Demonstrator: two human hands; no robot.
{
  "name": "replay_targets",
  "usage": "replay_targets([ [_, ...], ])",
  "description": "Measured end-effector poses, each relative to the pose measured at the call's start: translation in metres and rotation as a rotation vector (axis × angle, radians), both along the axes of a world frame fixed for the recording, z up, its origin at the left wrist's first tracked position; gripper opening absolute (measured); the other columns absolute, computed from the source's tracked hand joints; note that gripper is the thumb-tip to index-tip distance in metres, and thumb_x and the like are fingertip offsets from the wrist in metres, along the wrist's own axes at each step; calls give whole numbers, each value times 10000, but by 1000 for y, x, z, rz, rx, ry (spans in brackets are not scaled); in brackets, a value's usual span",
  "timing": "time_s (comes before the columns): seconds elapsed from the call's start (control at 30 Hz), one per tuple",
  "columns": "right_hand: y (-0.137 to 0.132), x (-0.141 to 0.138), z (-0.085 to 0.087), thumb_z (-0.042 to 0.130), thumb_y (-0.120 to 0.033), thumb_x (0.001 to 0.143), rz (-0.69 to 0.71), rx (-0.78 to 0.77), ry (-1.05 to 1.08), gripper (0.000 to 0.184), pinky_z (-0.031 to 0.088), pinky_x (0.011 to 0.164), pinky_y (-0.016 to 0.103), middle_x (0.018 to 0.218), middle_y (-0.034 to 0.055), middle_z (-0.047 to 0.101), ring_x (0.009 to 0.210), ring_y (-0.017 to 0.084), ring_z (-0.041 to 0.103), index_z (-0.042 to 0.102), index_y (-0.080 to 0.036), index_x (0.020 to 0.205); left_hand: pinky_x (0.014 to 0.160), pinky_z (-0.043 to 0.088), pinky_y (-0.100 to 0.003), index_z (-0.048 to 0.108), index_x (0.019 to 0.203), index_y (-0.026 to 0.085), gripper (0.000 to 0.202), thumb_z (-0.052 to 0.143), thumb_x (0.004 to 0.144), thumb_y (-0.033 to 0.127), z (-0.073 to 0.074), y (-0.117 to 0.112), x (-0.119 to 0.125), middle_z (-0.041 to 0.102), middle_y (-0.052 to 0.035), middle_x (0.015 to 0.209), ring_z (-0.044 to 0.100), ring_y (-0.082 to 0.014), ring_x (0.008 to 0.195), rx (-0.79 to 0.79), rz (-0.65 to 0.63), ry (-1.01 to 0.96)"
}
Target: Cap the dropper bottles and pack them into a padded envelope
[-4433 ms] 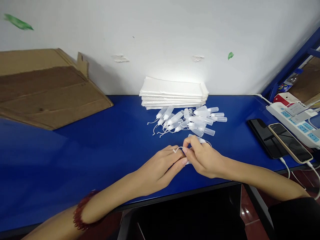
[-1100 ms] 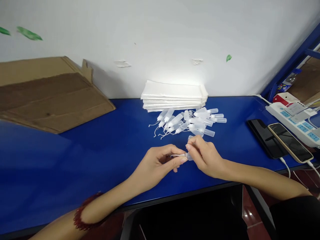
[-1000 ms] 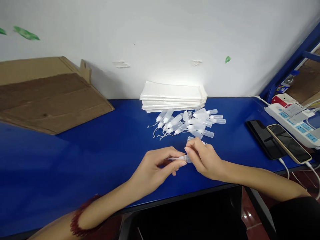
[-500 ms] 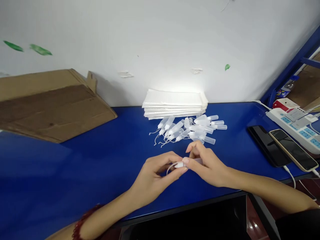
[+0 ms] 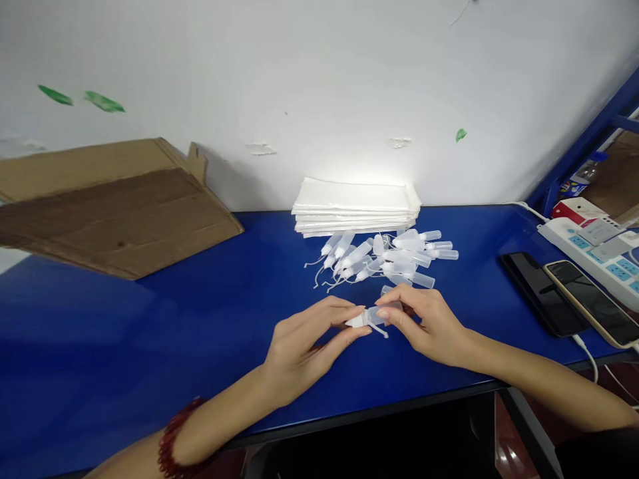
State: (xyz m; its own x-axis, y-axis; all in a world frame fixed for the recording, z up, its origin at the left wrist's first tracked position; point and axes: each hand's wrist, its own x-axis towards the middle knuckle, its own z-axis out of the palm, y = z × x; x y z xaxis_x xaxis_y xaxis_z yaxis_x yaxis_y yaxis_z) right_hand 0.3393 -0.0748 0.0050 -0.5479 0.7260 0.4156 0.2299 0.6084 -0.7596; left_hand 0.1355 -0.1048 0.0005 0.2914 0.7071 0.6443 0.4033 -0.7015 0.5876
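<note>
Between both hands is a small translucent squeeze bottle (image 5: pixel 375 315) with a white nozzle cap (image 5: pixel 357 320) and a thin strap ending in a tiny plug. My left hand (image 5: pixel 314 349) pinches the cap between thumb and fingers. The bottle's body is gripped by my right hand (image 5: pixel 424 322), its far end partly hidden by the fingers. Just beyond the hands lies a loose pile of similar bottles (image 5: pixel 384 256), many with thin curled straps. One of them lies close behind my right fingers, partly covered.
A stack of white sleeves or envelopes (image 5: pixel 357 203) rests against the wall behind the pile. On the left leans a brown cardboard box (image 5: pixel 130 213). Two phones, one black (image 5: pixel 542 293) and one in a pale case (image 5: pixel 594 299), lie right, near a power strip (image 5: pixel 594 249).
The strap, looped on the left of the cap before, now points right and down beside the bottle. My right hand has shifted a little along the body. The camera view has turned slightly left.
</note>
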Motion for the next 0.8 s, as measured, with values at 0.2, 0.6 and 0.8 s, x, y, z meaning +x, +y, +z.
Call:
replay_targets([
  [0.2,-4,-1,-3,525,-289,951,-64,57,59,152,490,536,213,768,18,662,596,107,588,613,-167,971,508,558,-187,755,968,236,155,723,816,230,6,0,-1,739,-16,812,668,-112,587,-265,-4,-143],
  [0.6,-1,2,-11,498,-62,907,-97,865,-65,211,587,659,285,921,138,662,811,179,653,589,-105,1092,477,519,-220,754,971,203,233,594,899,357,15,5,0,602,21,585,576,-103,479,-675,-232,-186],
  [0.8,-1,4,-9,484,-59,899,-21,904,-65,218,598,706,338,940,167,662,892,225,665,611,-92,1073,725,571,-322,672,610,171,421,526,935,394,9,6,-2,605,-5,557,572,-115,532,-772,-263,-213],
])
